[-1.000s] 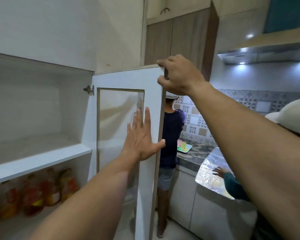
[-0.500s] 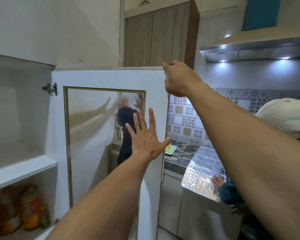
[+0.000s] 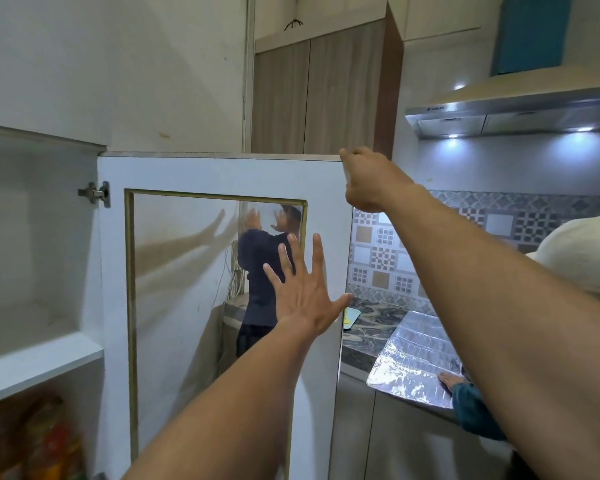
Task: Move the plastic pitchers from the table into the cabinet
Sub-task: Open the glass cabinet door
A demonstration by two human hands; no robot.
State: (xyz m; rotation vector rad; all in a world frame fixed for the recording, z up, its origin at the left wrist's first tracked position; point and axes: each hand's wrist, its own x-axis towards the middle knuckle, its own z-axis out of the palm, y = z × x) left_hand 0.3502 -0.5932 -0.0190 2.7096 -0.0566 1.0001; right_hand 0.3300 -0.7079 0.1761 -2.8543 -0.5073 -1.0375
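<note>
the right hand (image 3: pixel 371 181) is clamped on the top corner of the cabinet door (image 3: pixel 222 174), the left hand (image 3: pixel 305 289) spread flat against it, no pitchers in sight (light, stiff plastic presumably, best taken by the handle).

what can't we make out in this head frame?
- Pitchers and table: none in the head view.
- Lower shelf items: blurred, cut off by the bottom edge; orange-red containers at most.
- Right hand: fingertips hidden behind the cabinet door corner.
- Left hand: contact with the door unclear.
</note>
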